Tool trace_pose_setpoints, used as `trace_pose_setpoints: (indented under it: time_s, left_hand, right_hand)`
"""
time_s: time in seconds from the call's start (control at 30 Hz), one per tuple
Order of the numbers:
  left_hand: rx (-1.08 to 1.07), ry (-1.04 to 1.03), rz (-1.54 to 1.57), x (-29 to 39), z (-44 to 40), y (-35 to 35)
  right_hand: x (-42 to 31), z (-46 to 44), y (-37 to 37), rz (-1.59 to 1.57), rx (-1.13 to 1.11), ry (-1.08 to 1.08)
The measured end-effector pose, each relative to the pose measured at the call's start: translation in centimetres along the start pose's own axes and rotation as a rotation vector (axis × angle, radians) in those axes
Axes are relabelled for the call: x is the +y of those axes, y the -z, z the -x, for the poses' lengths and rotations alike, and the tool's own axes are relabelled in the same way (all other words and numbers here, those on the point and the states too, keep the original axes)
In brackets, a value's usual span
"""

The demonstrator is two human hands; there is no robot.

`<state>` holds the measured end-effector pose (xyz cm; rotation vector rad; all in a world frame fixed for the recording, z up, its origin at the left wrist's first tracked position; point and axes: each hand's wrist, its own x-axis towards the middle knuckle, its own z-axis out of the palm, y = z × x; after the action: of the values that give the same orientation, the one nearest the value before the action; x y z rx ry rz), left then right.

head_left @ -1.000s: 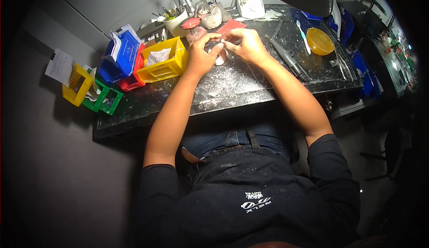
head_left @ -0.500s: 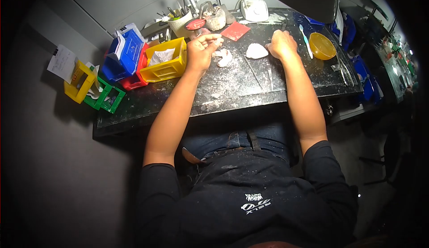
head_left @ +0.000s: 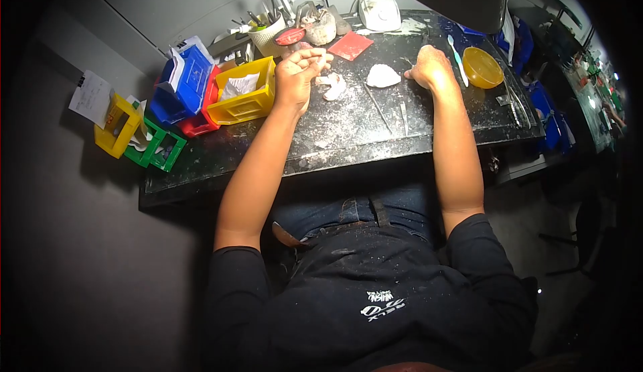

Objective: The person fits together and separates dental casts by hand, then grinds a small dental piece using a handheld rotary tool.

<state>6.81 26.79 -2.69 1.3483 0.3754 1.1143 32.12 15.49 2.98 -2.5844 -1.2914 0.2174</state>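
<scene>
My left hand [head_left: 300,77] is raised over the bench with its fingertips pinched together; a small pale piece may be between them, too small to name. Just to its right lies a curved, whitish plaster-like piece [head_left: 334,87]. My right hand [head_left: 431,68] is curled closed above the right part of the bench, and what it holds, if anything, is hidden. Between the hands sits a white, rounded plaster-like piece [head_left: 384,76]. Two thin hand tools, a long one [head_left: 380,110] and a shorter one [head_left: 404,118], lie below it.
White dust covers the black bench [head_left: 335,145]. A yellow bowl [head_left: 492,76] and a toothbrush [head_left: 458,58] are at right. Toward the back lie a red sheet [head_left: 351,46] and a white device [head_left: 380,13]. Yellow [head_left: 244,108] and blue [head_left: 179,94] bins stand left.
My right hand has shifted slightly to the right, away from the white rounded piece. My left hand has moved slightly left, its fingers still pinched.
</scene>
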Motion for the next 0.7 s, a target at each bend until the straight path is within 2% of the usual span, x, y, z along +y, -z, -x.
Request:
trace_pose_setpoints:
  time_s: [0.07, 0.13, 0.17, 0.2, 0.23, 0.3, 0.33, 0.43, 0.47, 0.53, 0.57, 0.7]
  left_hand:
    - [-0.002, -0.037, 0.001, -0.4, -0.1, 0.2]
    - [0.010, -0.216, -0.216, -1.0, -0.3, -0.2]
    - [0.009, -0.216, -0.214, -0.7, -0.1, -0.6]
    - [0.032, -0.301, -0.415, -0.3, 0.3, -1.0]
    - [0.057, -0.384, -0.616, 0.1, 0.6, -1.4]
    - [0.073, -0.445, -0.654, 0.8, 1.3, -2.2]
    - [0.084, -0.506, -0.691, 0.9, 1.5, -2.5]
    - [0.102, -0.519, -0.673, 0.8, 1.6, -3.0]
    - [0.106, -0.528, -0.663, 0.9, 1.6, -3.1]
    - [0.101, -0.585, -0.676, 0.3, 1.2, -2.8]
    - [0.096, -0.642, -0.688, 0.2, 1.1, -2.7]
    - [0.094, -0.654, -0.681, 0.0, 1.1, -2.5]
  right_hand:
    - [0.0, -0.1, -0.3, -0.002, 0.065, 0.013]
    - [-0.2, 0.1, -0.4, -0.065, 0.127, 0.029]
    - [-0.3, 0.2, -0.3, -0.127, 0.192, 0.045]
    - [-0.2, -0.1, -0.6, -0.125, 0.192, 0.045]
    - [-0.2, -0.7, -1.3, -0.223, 0.273, 0.133]
    - [-0.9, -0.9, -2.1, -0.417, 0.403, 0.278]
    - [-1.4, -0.9, -2.6, -0.416, 0.401, 0.279]
    - [-3.5, -0.2, -3.8, -0.730, 0.408, 0.573]
    - [-4.3, 1.2, -2.8, -0.792, 0.232, 0.597]
    - [-5.7, 2.2, -2.8, -0.761, 0.120, 0.615]
    - [-6.5, 2.2, -3.1, -0.731, 0.282, 0.763]
    - [-6.4, 2.5, -2.5, -0.711, 0.178, 0.703]
